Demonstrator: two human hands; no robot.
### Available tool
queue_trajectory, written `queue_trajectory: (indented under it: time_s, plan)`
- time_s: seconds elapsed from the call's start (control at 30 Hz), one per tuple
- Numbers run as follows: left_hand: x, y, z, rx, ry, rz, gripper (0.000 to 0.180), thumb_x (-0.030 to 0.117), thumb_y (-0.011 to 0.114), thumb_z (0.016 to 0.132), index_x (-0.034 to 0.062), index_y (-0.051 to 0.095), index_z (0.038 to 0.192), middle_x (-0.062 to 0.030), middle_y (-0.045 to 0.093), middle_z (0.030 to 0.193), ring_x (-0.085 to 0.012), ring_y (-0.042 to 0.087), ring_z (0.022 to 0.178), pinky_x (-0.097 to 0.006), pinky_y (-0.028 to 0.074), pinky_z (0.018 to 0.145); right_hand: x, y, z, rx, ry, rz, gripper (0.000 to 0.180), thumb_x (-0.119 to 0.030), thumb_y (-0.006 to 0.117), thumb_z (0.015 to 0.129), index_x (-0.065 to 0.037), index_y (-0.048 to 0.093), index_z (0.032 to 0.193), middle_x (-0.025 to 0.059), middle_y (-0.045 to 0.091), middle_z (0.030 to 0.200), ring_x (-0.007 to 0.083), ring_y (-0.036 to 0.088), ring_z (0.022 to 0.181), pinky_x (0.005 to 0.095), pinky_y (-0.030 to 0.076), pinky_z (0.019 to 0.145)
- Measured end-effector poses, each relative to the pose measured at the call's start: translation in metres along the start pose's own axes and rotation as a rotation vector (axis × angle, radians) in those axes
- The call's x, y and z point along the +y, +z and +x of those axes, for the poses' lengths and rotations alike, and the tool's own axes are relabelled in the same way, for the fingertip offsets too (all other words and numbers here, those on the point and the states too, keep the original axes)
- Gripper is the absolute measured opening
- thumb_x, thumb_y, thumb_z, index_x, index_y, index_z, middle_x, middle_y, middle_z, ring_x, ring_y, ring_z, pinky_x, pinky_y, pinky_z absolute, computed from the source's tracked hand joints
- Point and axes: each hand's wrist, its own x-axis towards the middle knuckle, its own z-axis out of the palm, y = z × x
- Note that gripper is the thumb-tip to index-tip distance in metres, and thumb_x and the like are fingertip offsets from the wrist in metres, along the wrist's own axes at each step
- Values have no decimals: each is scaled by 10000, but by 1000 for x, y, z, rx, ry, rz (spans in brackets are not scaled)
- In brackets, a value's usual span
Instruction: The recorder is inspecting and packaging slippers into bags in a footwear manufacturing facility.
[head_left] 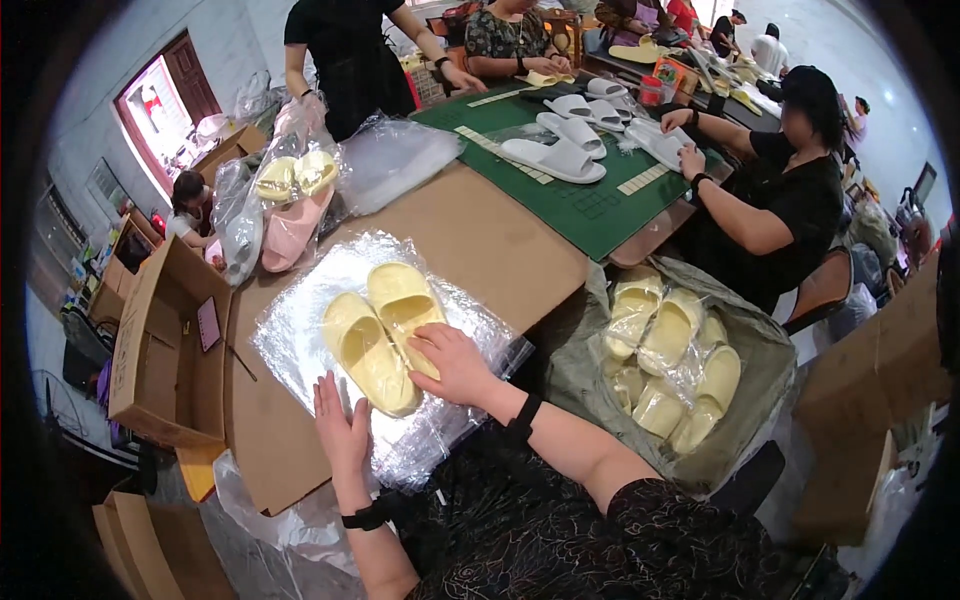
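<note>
A pair of pale yellow slides (362, 345) lies side by side on a stack of clear plastic bags (290, 325) in front of me. My right hand (455, 365) rests on the right slide with its fingers spread. Beside the left slide, my left hand (343, 425) lies on the plastic, fingers stretched and holding nothing. Whether the slides sit inside the top bag or on it, I cannot tell.
A grey-green sack (765, 350) of bagged yellow slides stands at my right. Left are an open cardboard box (165, 350) and bagged pink slides (292, 235). White slides (555, 158) lie on a green mat (595, 225), where a co-worker (770, 190) handles one.
</note>
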Motion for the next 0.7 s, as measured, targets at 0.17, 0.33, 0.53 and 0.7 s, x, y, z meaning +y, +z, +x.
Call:
queue_trajectory:
  time_s: [0.17, 0.33, 0.53, 0.7]
  plan:
    - [-8, -6, -7, 21, -30, 30, 705, 250, 646, 898, 15, 363, 1500, -254, 368, 1535, -415, 289, 1450, -470, 246, 1185, -9, 2, 8, -88, 4, 53, 555, -425, 657, 866, -41, 610, 1263, 145, 554, 1310, 334, 499, 1248, 438, 421, 1035]
    - [-3, -7, -5, 50, 2, 87, 709, 281, 696, 866, -23, 419, 1444, -298, 429, 1468, -460, 378, 1378, -494, 297, 1161, -10, -27, 34, -350, 59, 161, 597, -475, 668, 872, 44, 643, 1166, 253, 572, 1260, 402, 508, 1217, 446, 418, 1046]
    - [-5, -2, -5, 33, -66, 64, 751, 331, 680, 888, 25, 364, 1497, -273, 370, 1524, -423, 304, 1442, -467, 276, 1181, -46, -32, 92, -139, -48, 10, 496, -477, 710, 847, 11, 698, 932, 199, 680, 1008, 326, 646, 997, 421, 512, 844]
    - [-7, -1, -8, 24, -65, 59, 746, 407, 631, 913, 38, 365, 1503, -270, 350, 1539, -410, 285, 1456, -466, 257, 1186, -43, 29, 116, -465, 189, -413, 569, -578, 634, 864, -28, 733, 759, 175, 709, 809, 331, 712, 760, 422, 549, 639]
